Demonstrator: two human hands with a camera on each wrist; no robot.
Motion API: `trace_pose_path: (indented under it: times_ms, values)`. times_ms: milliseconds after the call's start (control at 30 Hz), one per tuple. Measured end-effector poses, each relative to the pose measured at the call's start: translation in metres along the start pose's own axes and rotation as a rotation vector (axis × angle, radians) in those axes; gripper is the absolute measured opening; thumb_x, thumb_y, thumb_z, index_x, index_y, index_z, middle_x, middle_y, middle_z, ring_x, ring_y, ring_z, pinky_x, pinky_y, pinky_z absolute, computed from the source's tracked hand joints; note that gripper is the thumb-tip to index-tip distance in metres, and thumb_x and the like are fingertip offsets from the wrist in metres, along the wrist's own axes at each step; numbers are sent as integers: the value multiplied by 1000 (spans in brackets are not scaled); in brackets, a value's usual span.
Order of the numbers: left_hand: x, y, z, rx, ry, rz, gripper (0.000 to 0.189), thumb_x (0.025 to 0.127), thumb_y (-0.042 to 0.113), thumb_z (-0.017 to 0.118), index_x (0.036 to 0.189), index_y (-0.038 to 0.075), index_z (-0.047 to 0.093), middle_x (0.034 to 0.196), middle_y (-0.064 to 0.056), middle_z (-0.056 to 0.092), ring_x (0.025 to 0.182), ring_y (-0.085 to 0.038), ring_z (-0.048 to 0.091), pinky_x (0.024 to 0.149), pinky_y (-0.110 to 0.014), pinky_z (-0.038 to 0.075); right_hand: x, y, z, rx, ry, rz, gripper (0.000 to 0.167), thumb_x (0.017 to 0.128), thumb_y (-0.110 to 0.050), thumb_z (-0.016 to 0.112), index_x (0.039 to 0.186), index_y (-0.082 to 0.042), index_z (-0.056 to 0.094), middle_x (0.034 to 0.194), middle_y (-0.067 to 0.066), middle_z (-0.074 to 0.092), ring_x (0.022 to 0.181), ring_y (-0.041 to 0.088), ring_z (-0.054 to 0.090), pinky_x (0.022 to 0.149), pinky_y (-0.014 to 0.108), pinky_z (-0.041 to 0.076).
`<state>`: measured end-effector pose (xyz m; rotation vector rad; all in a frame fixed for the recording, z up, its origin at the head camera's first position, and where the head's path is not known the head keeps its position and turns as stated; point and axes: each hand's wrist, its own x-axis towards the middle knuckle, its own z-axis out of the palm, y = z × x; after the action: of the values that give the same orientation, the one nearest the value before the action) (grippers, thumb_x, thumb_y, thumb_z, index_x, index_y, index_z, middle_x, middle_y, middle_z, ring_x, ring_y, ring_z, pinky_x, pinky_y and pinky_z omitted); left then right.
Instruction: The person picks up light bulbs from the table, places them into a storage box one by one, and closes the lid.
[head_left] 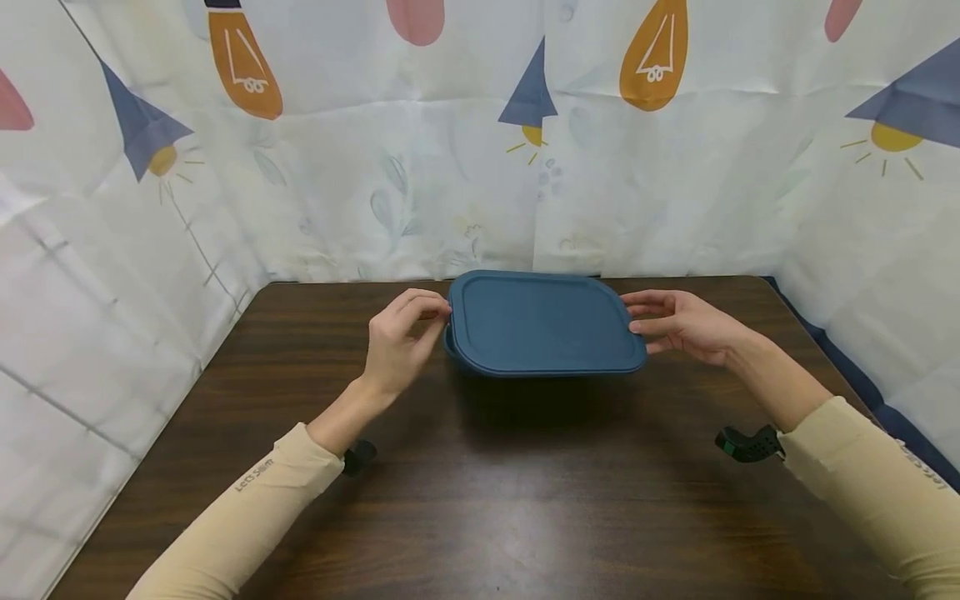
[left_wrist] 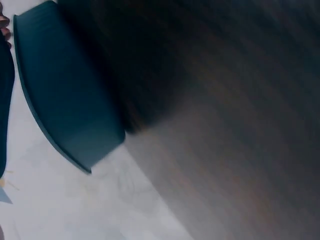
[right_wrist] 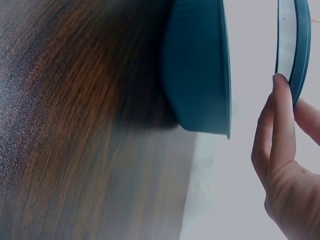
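Observation:
A blue rectangular lid [head_left: 543,323] with rounded corners is held up between both hands. My left hand [head_left: 397,340] pinches its left edge with thumb and fingers. At the opposite edge, my right hand [head_left: 688,327] grips the lid, fingers on one face and thumb on the other, as the right wrist view shows. Below it, apart by a gap, a blue container [right_wrist: 197,70] stands on the table. From the head camera the lid hides nearly all of that container. In the left wrist view the left hand's grip is out of sight; the container [left_wrist: 65,90] fills the upper left.
The dark wood-grain table [head_left: 517,500] spreads around the container. Behind it hangs a white patterned curtain [head_left: 330,192], close to the table's back edge. Black wrist devices [head_left: 750,444] hang under both sleeves.

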<state>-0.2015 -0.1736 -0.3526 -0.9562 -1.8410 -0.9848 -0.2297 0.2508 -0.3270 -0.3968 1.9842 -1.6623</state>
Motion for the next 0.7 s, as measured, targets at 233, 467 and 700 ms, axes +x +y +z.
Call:
trace_pose_path:
  times_ms: [233,467,700]
  values:
    - [-4,10,6,-246,28,-425,15,92,-10,70,106,-3,71,105,-12,69,95,-23,71,83,-30,60,2,1,2,-1,27,8,67,104,-4,59,160,5,22,157,30,28,109,14,67,92,40,58]
    - [0,16,8,-506,62,-893,28,101,-2,63,128,-10,60,120,-17,64,109,-21,65,90,-29,57,7,3,4,-3,65,9,69,104,-4,59,160,5,20,158,31,26,108,10,66,94,40,58]
    - [3,11,8,-639,87,-1131,38,102,-1,61,139,-8,55,119,-10,61,116,-19,61,97,-28,54,12,4,9,-61,109,-10,67,104,-7,62,159,5,25,153,30,33,104,13,67,91,41,59]
